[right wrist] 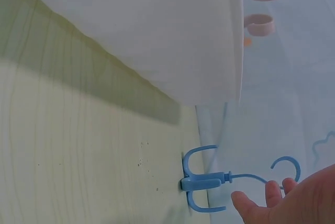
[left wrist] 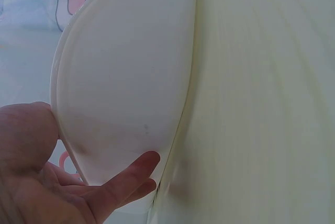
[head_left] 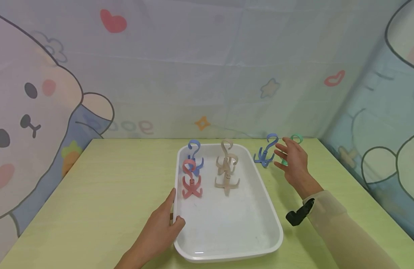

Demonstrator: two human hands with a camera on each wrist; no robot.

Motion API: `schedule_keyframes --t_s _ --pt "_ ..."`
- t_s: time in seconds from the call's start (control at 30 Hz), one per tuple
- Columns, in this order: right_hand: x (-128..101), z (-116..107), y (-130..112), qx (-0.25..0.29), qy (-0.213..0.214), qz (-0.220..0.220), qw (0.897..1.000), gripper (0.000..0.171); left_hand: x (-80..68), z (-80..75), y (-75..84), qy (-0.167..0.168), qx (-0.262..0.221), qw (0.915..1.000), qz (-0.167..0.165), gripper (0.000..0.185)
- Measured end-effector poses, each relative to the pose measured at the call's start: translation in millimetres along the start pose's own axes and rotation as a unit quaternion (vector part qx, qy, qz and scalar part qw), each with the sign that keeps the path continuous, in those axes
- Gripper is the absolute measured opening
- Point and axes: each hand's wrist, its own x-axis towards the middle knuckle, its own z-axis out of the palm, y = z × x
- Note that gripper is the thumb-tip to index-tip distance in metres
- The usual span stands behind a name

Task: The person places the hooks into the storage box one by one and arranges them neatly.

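A white tray (head_left: pixel 271 209) lies in the middle of the yellow-green table (head_left: pixel 92 194). In it stand a blue hook (head_left: pixel 194 149), a pink hook (head_left: pixel 191 183) and two beige hooks (head_left: pixel 226 158) (head_left: pixel 227 182). My left hand (head_left: pixel 173 213) grips the tray's near left rim, thumb over the edge and fingers against the outer wall; the left wrist view shows the same hold (left wrist: pixel 89 145) on the tray (left wrist: pixel 125 77). Right of the tray stands another blue hook (head_left: pixel 265 153) (right wrist: pixel 209 182). My right hand (head_left: pixel 282 151) (right wrist: pixel 261 200) hovers beside it with fingers spread and holds nothing. A green hook (head_left: pixel 297 139) is partly hidden behind that hand.
A cartoon-printed cloth backdrop (head_left: pixel 207 74) closes in the table at the back and on both sides. The tray's near half holds nothing. Bare tabletop lies left of the tray and along the right front, where my sleeved right forearm (head_left: pixel 341 231) crosses.
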Motion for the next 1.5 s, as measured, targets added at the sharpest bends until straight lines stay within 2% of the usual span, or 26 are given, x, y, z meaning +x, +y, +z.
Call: schedule_keyframes --t_s 0.33,0.57,0.8,1.27,1.5 --pt "4.2 -1.6 3.1 0.012 0.003 0.009 1.0 0.061 0.0 0.3 -1.0 -0.001 -0.002 1.0 -0.001 0.085" --pt "6.1 -1.2 4.1 0.012 0.002 0.009 1.0 0.062 2.4 1.9 0.1 0.003 0.006 0.9998 -0.017 0.083" --pt "9.2 -1.2 5.8 0.014 -0.002 0.009 1.0 0.062 0.8 -0.1 -0.1 -0.001 0.004 1.0 -0.007 0.084" --pt "17.0 -2.9 9.4 0.009 0.002 0.006 1.0 0.064 1.6 0.7 3.2 0.001 0.005 0.9998 -0.02 0.083" --pt "21.2 -3.0 11.5 0.013 0.0 0.006 1.0 0.065 0.4 -0.4 1.6 0.0 0.001 0.9999 -0.01 0.084"
